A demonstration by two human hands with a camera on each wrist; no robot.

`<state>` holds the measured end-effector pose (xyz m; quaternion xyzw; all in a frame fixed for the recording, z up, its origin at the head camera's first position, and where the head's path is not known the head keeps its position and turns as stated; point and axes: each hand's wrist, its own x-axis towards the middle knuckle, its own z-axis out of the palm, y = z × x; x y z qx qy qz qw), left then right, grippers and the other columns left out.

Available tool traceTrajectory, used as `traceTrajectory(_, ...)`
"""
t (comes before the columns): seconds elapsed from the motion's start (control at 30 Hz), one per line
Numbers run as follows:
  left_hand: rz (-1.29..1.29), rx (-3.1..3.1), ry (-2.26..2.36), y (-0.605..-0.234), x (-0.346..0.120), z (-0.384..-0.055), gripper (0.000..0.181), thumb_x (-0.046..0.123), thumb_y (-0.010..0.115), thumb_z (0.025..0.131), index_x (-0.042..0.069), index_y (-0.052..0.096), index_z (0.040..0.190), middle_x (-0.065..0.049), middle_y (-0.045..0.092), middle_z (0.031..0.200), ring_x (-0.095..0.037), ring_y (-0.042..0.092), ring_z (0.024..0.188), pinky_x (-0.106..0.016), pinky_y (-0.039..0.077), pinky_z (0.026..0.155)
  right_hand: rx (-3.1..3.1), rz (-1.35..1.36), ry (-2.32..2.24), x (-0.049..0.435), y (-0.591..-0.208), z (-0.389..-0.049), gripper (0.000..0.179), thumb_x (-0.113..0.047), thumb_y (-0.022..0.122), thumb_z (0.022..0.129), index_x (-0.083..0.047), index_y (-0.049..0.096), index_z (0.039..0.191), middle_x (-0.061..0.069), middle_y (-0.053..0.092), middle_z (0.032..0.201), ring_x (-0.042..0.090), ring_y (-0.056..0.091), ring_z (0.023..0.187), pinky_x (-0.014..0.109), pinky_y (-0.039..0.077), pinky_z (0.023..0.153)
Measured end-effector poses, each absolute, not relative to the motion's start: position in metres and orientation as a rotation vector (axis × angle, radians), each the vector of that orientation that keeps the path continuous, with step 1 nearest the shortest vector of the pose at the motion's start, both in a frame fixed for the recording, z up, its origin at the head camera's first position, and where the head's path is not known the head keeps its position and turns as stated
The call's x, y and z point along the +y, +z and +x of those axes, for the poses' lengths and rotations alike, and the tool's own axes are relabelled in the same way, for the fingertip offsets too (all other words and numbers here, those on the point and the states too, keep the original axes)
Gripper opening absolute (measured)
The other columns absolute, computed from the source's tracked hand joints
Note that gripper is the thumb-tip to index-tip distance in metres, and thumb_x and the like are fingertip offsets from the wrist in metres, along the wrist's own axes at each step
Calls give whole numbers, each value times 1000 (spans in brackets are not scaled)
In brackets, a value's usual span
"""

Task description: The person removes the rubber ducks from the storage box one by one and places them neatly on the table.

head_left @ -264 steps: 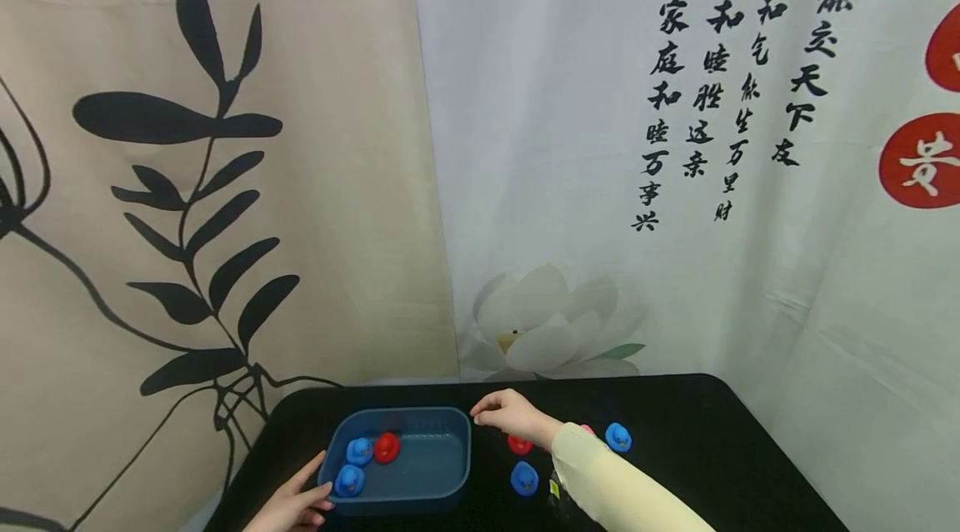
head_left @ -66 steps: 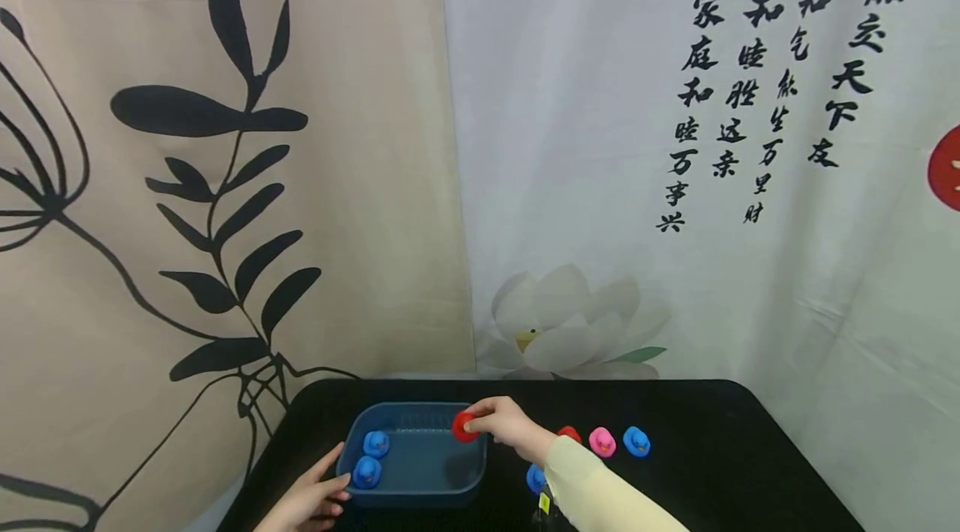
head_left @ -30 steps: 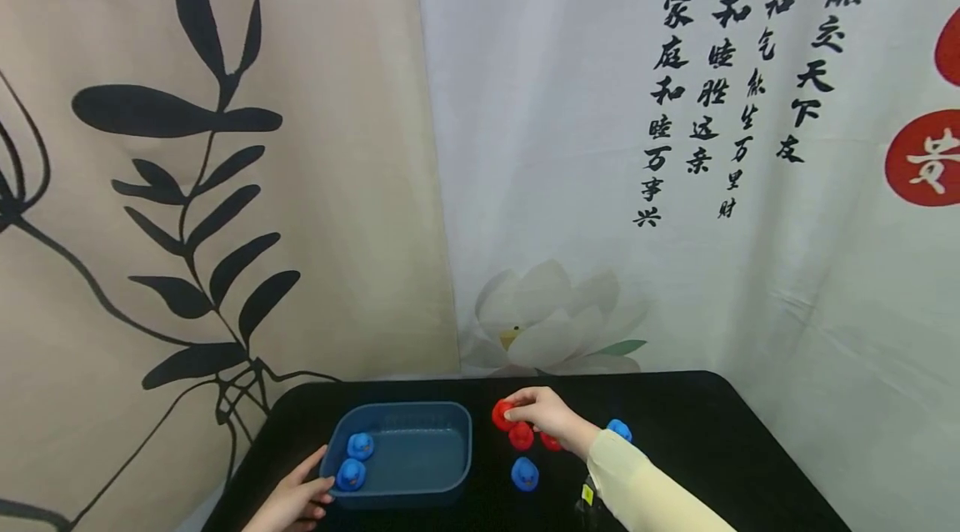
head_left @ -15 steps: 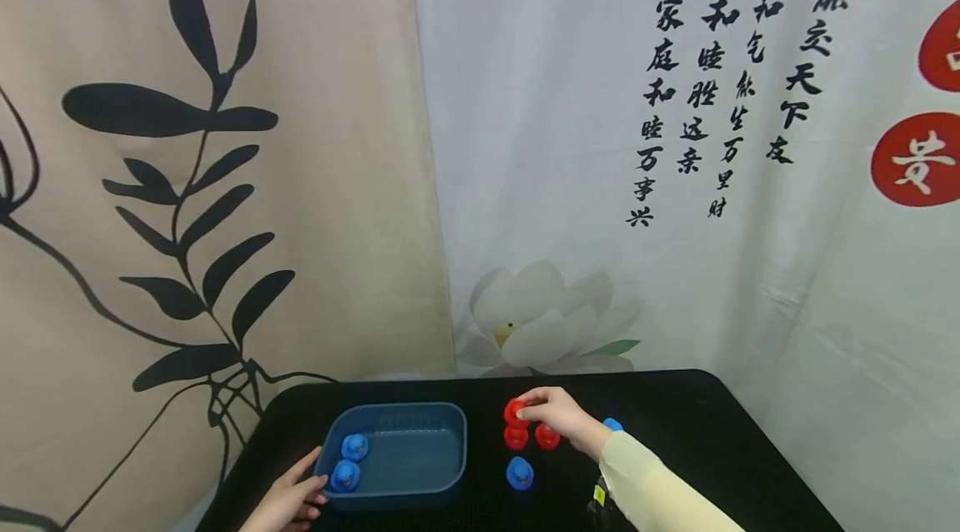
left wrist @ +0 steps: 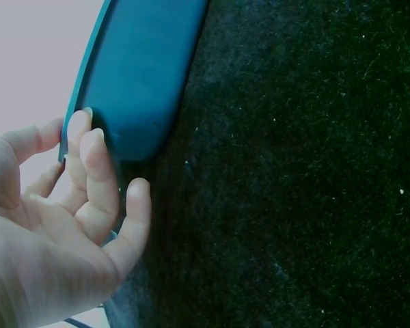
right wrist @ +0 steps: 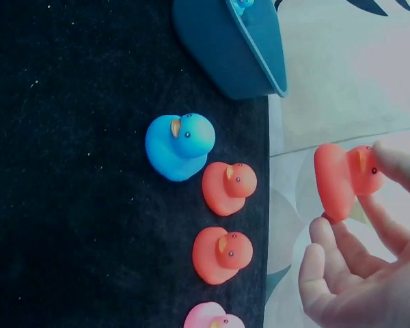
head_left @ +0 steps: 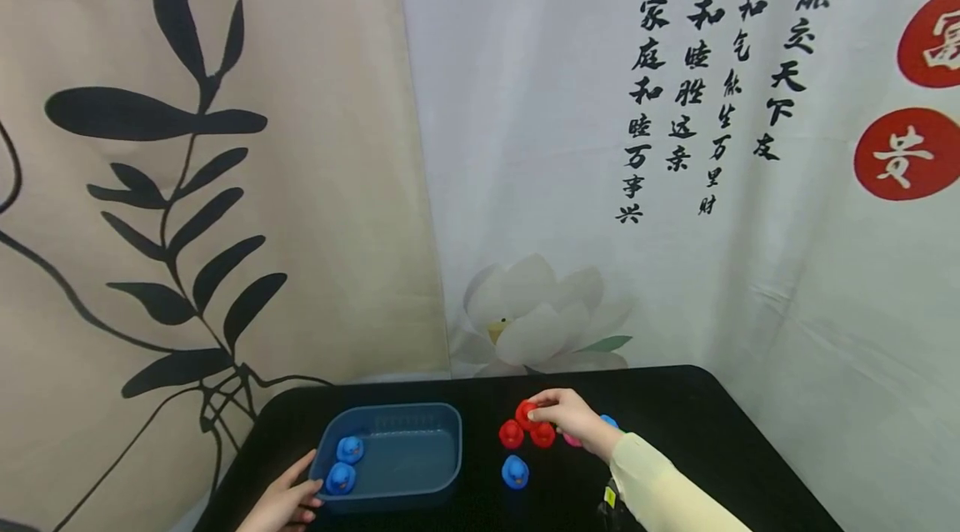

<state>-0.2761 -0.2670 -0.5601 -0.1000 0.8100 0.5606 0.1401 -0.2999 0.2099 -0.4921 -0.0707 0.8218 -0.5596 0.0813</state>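
My right hand (head_left: pixel 573 415) pinches a red rubber duck (right wrist: pixel 335 181) between thumb and fingers, raised just behind two other red ducks. In the right wrist view those two, a nearer red duck (right wrist: pixel 223 188) and another red duck (right wrist: pixel 220 255), sit side by side on the black table. My left hand (head_left: pixel 281 503) grips the near left corner of a blue plastic bin (head_left: pixel 412 465), thumb on one side of the rim and fingers on the other. Inside the bin, along its left side, are two blue ducks, one farther back (head_left: pixel 349 449) and one nearer (head_left: pixel 341 478).
A larger-looking blue duck (right wrist: pixel 181 147) stands between the bin and the red ducks. Beyond them is a pink duck (right wrist: pixel 208 318), and another blue duck (head_left: pixel 609 420) is partly hidden behind my right hand. A printed cloth (head_left: pixel 525 182) hangs behind the table (head_left: pixel 675 399).
The red duck, in the bin at first, was lifted out by my right hand and carried right to above the other red ducks. My left hand has stayed at the bin's corner.
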Motion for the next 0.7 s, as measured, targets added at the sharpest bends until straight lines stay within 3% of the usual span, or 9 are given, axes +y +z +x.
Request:
traceTrajectory(0.13, -291, 2334, 1626, -559, -266, -275, 65, 19, 53, 97, -3, 20, 148, -11, 63, 85, -23, 60, 70, -39, 50, 67, 2500, -194, -1647, 217, -496, -299, 33, -19, 70, 88, 0, 66, 114, 6, 67, 102, 27, 60, 94, 42, 49, 75)
traceTrajectory(0.37, -270, 2322, 1629, -561, -268, -287, 65, 20, 52, 97, -3, 18, 149, -11, 63, 85, -22, 60, 70, -38, 50, 68, 2500, -120, -1655, 224, -508, -302, 32, -18, 68, 88, 1, 65, 114, 6, 66, 103, 25, 59, 96, 53, 45, 87)
traceTrajectory(0.5, -259, 2316, 1628, -564, -272, -299, 66, 21, 52, 97, -3, 18, 149, -11, 63, 86, -24, 60, 72, -40, 50, 69, 2487, -58, -1669, 223, -513, -305, 33, -20, 69, 88, 0, 65, 115, 4, 65, 98, 20, 55, 82, 40, 48, 74)
traceTrajectory(0.6, -249, 2319, 1626, -565, -274, -307, 66, 21, 52, 97, -2, 18, 149, -10, 63, 85, -24, 60, 72, -40, 50, 69, 2482, -29, -1679, 222, -515, -307, 34, -20, 69, 88, 0, 65, 115, 4, 62, 90, 16, 49, 68, 31, 43, 64)
traceTrajectory(0.7, -233, 2317, 1623, -567, -275, -315, 66, 21, 52, 97, -2, 18, 149, -10, 63, 84, -24, 60, 72, -40, 49, 68, 2497, -4, -1667, 223, -520, -309, 34, -20, 68, 88, -1, 65, 115, 4, 60, 89, 17, 50, 69, 32, 43, 65)
